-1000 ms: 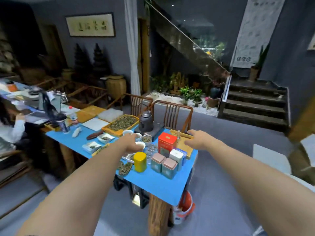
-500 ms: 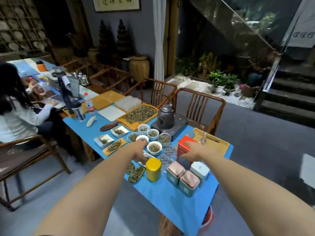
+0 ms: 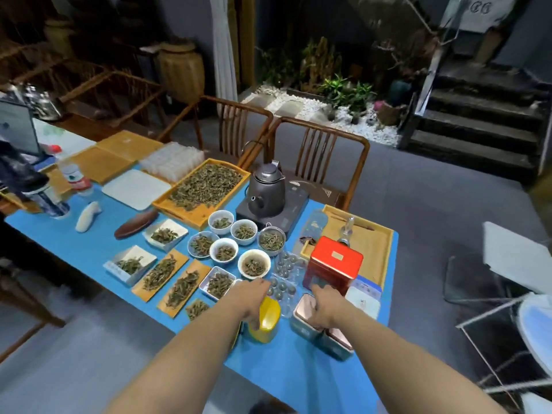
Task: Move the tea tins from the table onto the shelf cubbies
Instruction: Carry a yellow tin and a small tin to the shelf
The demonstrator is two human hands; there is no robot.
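Several tea tins stand at the near right end of the blue table [image 3: 298,380]. A yellow round tin [image 3: 268,322] sits under my left hand [image 3: 251,297], whose fingers stretch forward past it. My right hand [image 3: 327,306] hovers over a teal tin with a rose lid [image 3: 303,313], fingers pointing at the foot of the tall red tin [image 3: 334,264]. A second teal tin [image 3: 337,345] lies partly under my right forearm. A white and blue tin [image 3: 363,298] stands right of the red one. No shelf cubbies are in view.
White bowls of tea leaves [image 3: 254,264], small dishes and boards fill the table's middle. A grey kettle [image 3: 265,192] sits on a burner, beside a wooden tray of leaves [image 3: 206,186]. Two wooden chairs [image 3: 319,150] stand behind the table; stairs [image 3: 478,115] rise at the far right.
The view has moved closer and tilted down onto the table. Both hands have dropped from the bowls and the red tin to the yellow and teal tins.
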